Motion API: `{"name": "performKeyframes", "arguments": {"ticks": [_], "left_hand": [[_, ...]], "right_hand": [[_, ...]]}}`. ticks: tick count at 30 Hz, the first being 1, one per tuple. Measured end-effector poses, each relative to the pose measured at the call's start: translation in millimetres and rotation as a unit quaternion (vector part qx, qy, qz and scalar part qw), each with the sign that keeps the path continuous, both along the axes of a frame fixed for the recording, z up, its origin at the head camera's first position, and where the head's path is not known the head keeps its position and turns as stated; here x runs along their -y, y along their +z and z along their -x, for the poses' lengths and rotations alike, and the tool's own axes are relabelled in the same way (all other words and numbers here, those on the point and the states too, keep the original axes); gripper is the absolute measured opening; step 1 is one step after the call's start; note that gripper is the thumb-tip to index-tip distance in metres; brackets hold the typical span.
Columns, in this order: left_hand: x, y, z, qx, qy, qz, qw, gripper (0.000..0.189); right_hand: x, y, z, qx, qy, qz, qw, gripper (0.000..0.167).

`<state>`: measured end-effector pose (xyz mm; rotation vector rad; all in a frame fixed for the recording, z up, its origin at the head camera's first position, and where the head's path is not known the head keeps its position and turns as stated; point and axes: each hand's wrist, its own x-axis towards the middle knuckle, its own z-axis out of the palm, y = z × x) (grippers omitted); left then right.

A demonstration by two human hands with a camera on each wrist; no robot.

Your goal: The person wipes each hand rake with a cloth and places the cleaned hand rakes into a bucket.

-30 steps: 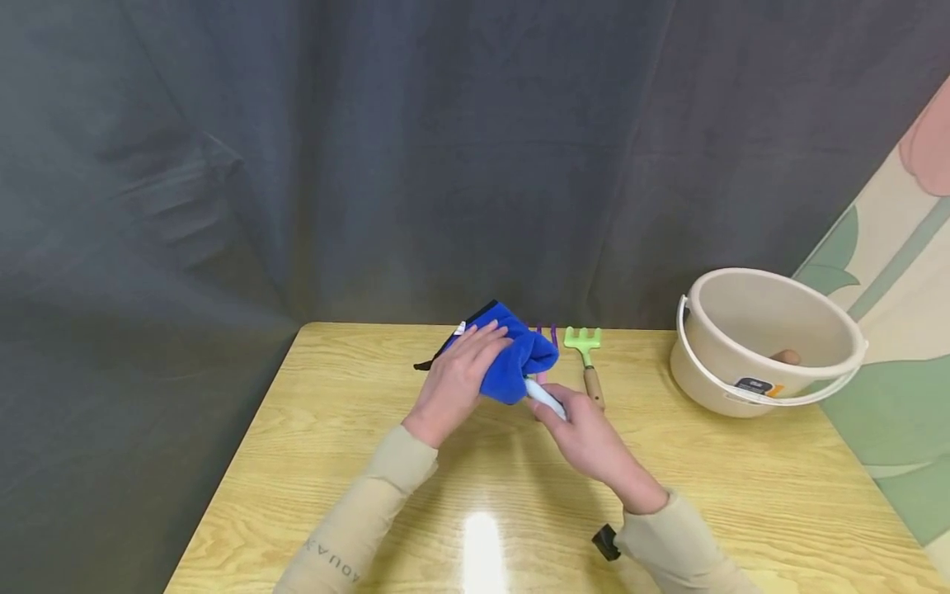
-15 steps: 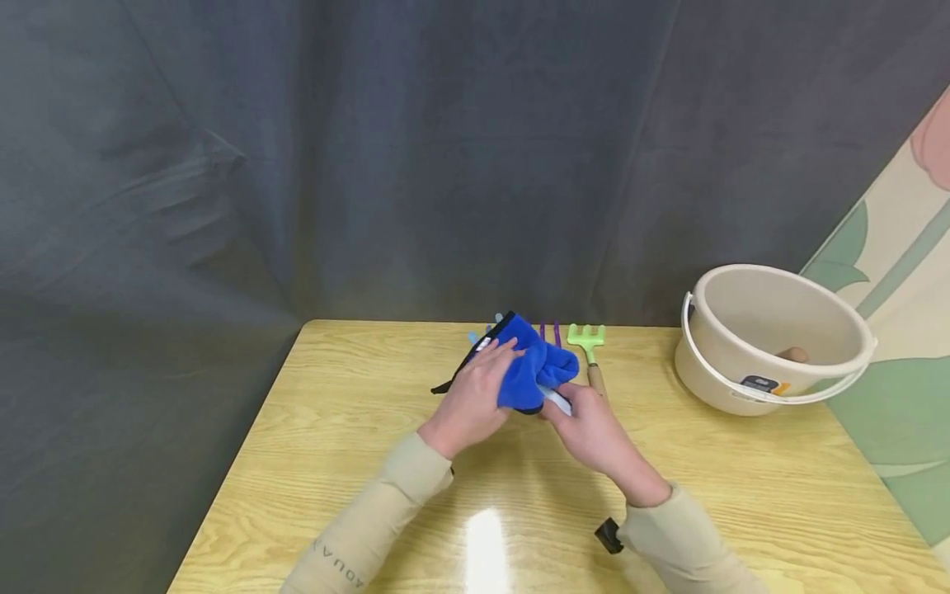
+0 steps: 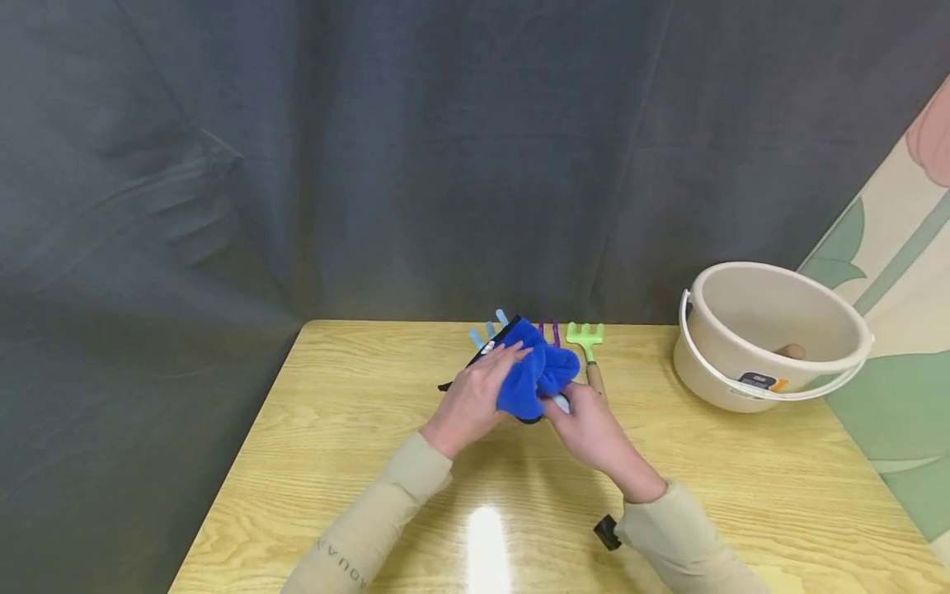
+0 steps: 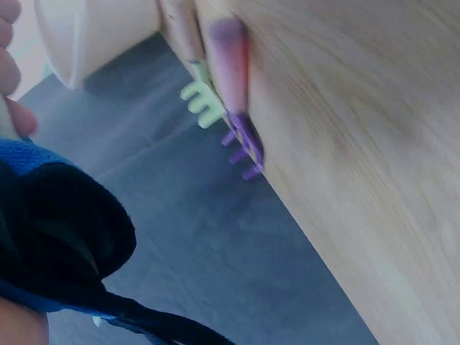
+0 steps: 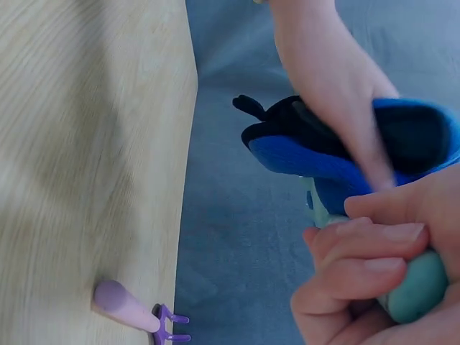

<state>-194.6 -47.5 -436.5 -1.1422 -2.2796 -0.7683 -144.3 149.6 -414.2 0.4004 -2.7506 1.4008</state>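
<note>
My right hand [image 3: 590, 425] grips the pale handle of a small hand rake [image 3: 562, 403], whose rounded greenish end [image 5: 418, 287] shows in the right wrist view. Light blue tines stick out beyond a blue cloth [image 3: 529, 384] with black edging. My left hand [image 3: 475, 394] holds this cloth folded around the rake's middle, fingers lying over its top and thumb on the other side. The cloth hides most of the rake's head and neck. Both hands are above the table, close together.
A green-tined rake [image 3: 586, 334] with a wooden handle lies near the table's back edge. Beside it lies a purple rake with a pink handle [image 4: 230, 65]. A beige bucket [image 3: 705, 371] stands at the right, a brown rounded end [image 3: 792, 351] inside. A dark curtain [image 3: 460, 165] hangs behind.
Both hands, cloth and rake have shifted slightly right. The cloth has slid down toward the handle, so the blue tines now show and less of the handle does.
</note>
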Motion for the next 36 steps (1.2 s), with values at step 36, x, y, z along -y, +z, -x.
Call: {"name": "performKeyframes", "arguments": {"ticks": [36], "left_hand": [[-0.1, 4.5, -3.0, -0.007, 0.031, 0.018, 0.9993, 0.07]], "right_hand": [[2, 4.5, -1.0, 0.006, -0.001, -0.015, 0.9999, 0.016]]}}
